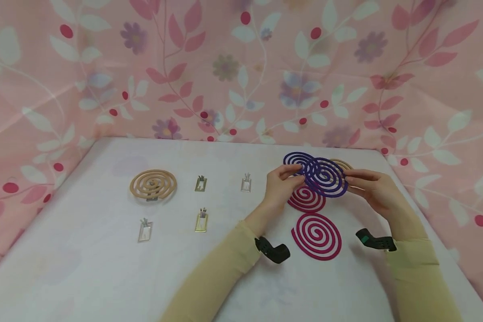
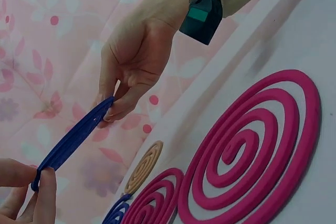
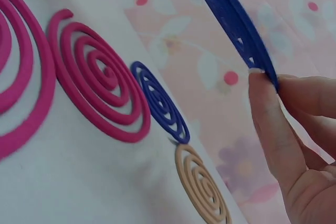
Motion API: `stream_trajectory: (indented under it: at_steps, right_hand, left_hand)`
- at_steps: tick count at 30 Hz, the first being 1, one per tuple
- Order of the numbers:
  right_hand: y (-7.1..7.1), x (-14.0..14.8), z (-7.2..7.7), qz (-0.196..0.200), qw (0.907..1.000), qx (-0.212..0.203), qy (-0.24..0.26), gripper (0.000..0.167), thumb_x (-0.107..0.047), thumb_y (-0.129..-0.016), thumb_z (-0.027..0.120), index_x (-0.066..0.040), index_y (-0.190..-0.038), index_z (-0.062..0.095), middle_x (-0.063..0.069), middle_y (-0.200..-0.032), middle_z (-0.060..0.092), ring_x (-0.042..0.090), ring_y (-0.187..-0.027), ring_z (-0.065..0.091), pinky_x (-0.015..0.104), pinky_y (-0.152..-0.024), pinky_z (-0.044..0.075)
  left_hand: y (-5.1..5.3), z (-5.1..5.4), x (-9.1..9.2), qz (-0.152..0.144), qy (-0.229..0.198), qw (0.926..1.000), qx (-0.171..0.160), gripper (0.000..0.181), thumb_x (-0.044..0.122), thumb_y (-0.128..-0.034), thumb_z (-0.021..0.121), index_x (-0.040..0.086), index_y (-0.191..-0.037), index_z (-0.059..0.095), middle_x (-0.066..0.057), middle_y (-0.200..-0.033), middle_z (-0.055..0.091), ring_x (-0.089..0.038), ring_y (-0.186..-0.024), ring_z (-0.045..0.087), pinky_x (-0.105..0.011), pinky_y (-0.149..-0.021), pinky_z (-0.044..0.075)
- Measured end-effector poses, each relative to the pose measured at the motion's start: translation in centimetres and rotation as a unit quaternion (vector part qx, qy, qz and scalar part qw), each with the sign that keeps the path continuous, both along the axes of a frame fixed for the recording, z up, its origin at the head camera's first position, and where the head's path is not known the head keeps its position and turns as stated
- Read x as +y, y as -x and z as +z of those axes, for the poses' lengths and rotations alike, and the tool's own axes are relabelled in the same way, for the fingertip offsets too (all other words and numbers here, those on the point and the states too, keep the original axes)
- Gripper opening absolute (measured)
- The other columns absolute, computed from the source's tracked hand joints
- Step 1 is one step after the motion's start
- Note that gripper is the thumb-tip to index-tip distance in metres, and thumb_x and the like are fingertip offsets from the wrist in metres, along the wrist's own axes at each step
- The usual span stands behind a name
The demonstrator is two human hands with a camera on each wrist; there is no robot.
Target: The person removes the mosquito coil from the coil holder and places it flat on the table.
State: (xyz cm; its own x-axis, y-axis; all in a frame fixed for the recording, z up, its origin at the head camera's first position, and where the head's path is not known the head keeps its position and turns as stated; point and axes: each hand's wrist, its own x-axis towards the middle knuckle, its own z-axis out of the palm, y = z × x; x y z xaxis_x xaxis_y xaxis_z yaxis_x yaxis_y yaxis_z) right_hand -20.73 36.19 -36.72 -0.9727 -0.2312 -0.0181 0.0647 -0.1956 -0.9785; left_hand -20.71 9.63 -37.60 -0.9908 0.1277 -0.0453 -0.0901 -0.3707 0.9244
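Observation:
Between both hands a blue mosquito coil (image 2: 76,134) is held up above the table, seen edge-on in both wrist views. My left hand (image 1: 281,185) pinches one edge between thumb and fingers. On the opposite edge, my right hand (image 1: 376,192) grips it with thumb and fingertips. Beneath and behind it lie another blue coil (image 3: 160,102) and a tan coil (image 3: 203,183), partly covered in the head view. Two pink coils (image 3: 102,74) lie on the table nearer the person, one in front of the other.
At the left, a tan coil (image 1: 153,184) sits on a small metal stand (image 1: 152,199). Further metal stands with raised prongs, a silver one (image 1: 145,231), a yellowish one (image 1: 201,221) and others, stand on the white tabletop (image 1: 84,268). Pink floral cloth (image 1: 241,67) hangs behind.

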Motion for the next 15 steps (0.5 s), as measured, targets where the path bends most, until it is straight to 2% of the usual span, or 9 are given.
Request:
stream_trajectory:
  at_steps: [7,12,15]
  right_hand:
    - [-0.2,2.1,-0.2,0.001,1.0,-0.008,0.005,0.032,0.009,-0.099,0.048,-0.003,-0.109,0.076,0.003,-0.103,0.076,0.013,-0.092,0.073,0.025,-0.082,0.06]
    - [-0.2,2.9,-0.3,0.003,0.9999,-0.01,0.009,0.031,0.009,-0.099,0.049,-0.002,-0.108,0.076,0.004,-0.103,0.076,0.013,-0.093,0.073,0.025,-0.083,0.06]
    - [-0.1,3.0,-0.7,0.004,0.9998,-0.018,0.012,0.032,0.011,-0.099,0.048,-0.002,-0.108,0.076,0.004,-0.103,0.077,0.013,-0.094,0.073,0.025,-0.083,0.06]
  left_hand:
    - [-0.2,-1.0,2.7,0.03,-0.012,0.9991,-0.028,0.03,-0.009,-0.0881,0.066,-0.005,-0.117,0.067,-0.017,-0.112,0.072,-0.011,-0.084,0.068,-0.029,-0.08,0.061]
    - [-0.4,-1.4,3.9,0.04,-0.034,0.9973,-0.051,0.028,-0.008,-0.0882,0.066,-0.001,-0.115,0.069,-0.016,-0.111,0.072,-0.014,-0.086,0.069,-0.034,-0.086,0.06]
    - [-0.6,-1.7,4.3,0.048,-0.026,0.997,-0.055,0.029,-0.008,-0.0872,0.065,0.0,-0.114,0.069,-0.015,-0.109,0.073,-0.013,-0.083,0.068,-0.038,-0.088,0.06]
